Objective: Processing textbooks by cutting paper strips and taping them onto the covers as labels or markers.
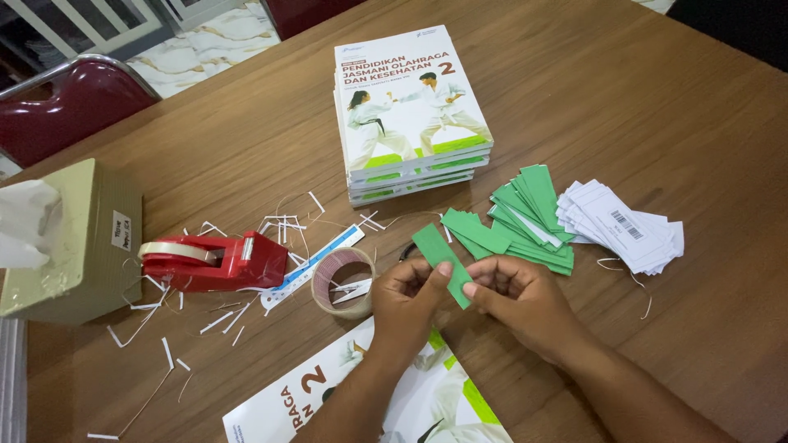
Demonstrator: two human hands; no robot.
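fingers (pixel 444 269) of the left hand (pixel 408 297) and right hand (pixel 520 297) pinch a green paper strip (pixel 441 261) above the wooden table (pixel 640 107). book stack (pixel 408 115) toward the far edge; red tape dispenser (pixel 212 260) and tape roll (pixel 342 281) left; green slips (pixel 525 215) and white labels (pixel 620 225) right.

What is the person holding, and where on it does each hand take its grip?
A green paper strip: the left hand pinches its middle edge, the right hand its lower end.
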